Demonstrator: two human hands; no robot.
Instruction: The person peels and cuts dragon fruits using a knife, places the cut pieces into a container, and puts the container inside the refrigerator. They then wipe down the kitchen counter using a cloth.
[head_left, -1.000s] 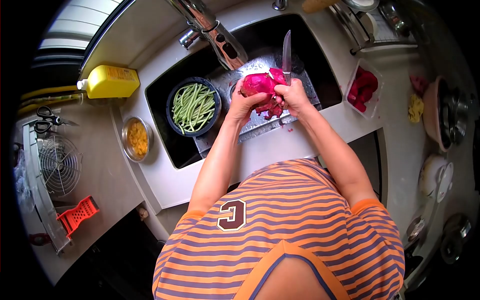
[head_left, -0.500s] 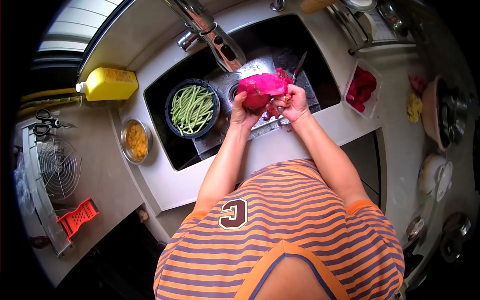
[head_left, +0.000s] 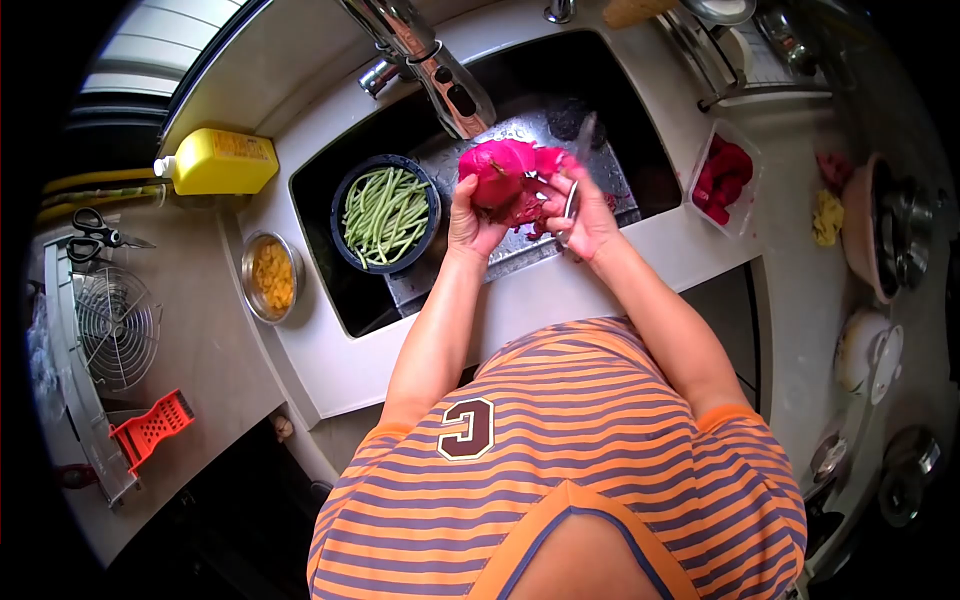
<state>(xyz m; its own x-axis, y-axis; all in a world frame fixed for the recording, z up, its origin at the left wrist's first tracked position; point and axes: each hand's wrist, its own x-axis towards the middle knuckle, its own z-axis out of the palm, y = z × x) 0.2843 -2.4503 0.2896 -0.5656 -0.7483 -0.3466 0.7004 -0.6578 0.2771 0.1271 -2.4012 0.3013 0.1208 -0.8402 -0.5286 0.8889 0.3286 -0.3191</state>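
Note:
Over the sink, my left hand grips a dragon fruit from its left side, the thumb against the bright pink skin. My right hand is closed around a knife, whose blade points away from me and is smeared by motion. The right fingers are close to a loose flap of peel at the fruit's right side; whether they also pinch it is unclear. Dark red pieces of the fruit hang below it. Left of the hands, a black bowl with green beans stands in the sink.
A faucet reaches over the sink. On the right counter stands a clear container with dark red pieces. To the left are a metal bowl of orange food, a yellow jug, scissors and a red grater.
The dragon fruit and my left hand have shifted slightly left. My right hand has turned, moving the knife, and more peel has come away at the fruit's right side.

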